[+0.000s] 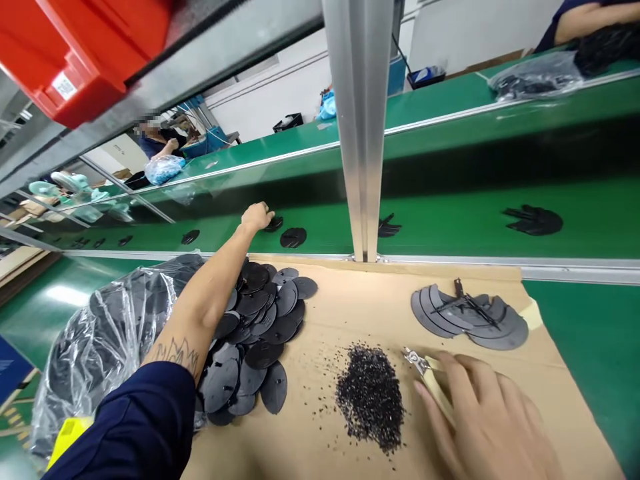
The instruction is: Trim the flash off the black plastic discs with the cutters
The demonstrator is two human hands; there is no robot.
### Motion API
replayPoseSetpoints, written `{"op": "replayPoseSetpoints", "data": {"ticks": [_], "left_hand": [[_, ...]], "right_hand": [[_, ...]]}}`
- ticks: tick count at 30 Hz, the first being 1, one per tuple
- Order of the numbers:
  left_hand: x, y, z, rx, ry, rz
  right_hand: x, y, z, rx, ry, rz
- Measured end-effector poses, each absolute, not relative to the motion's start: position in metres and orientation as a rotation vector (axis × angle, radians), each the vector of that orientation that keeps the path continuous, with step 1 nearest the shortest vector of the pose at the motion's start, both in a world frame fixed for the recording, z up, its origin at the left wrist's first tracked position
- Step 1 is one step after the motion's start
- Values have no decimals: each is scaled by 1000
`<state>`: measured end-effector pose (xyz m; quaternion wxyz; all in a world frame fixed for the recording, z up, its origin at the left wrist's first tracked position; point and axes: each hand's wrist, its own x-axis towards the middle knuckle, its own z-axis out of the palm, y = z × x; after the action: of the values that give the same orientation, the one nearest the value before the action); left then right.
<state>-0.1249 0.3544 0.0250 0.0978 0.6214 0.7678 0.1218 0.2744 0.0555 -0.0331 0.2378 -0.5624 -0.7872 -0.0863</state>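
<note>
Perched on the worker's head, the only camera gazes forward and down across the tan cardboard sheet [330, 300], with the bare right hand [495, 413] close to the lens at lower right and the bare left hand [257, 217] stretched farther out. Beyond the upright silver metal post [363, 133], its wide view crosses the long green conveyor belt [450, 233] into the room, and a red plastic bin [100, 53] crowds the upper left corner.

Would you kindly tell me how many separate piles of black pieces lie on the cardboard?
3: oval discs beside the plastic bag, small bits near the cutters, and a fanned pile beyond the right hand. The left arm could hide more.
</note>
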Motion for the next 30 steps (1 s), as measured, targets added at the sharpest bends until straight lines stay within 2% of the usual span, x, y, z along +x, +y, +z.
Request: {"op": "replayPoseSetpoints", "data": {"ticks": [5,10,15,21,25,30], "left_hand": [[-116,347,14,1691,2379,369],[-109,323,48,1746,2201,544],[-82,247,84,1836,1776,666],[-9,108,51,1600,1011,594],[22,59,24,1458,934,731],[19,37,20,1713,955,1119]], "right_hand": [[277,57,-35,-1576,-2199,-354],[279,57,-28,-1490,-2205,-326],[271,56,-18,-1330,-2117,37],[237,36,-4,-977,-1942,511],[229,28,2,-867,-1795,767],[232,31,6,-1005,-1491,1181]]}}
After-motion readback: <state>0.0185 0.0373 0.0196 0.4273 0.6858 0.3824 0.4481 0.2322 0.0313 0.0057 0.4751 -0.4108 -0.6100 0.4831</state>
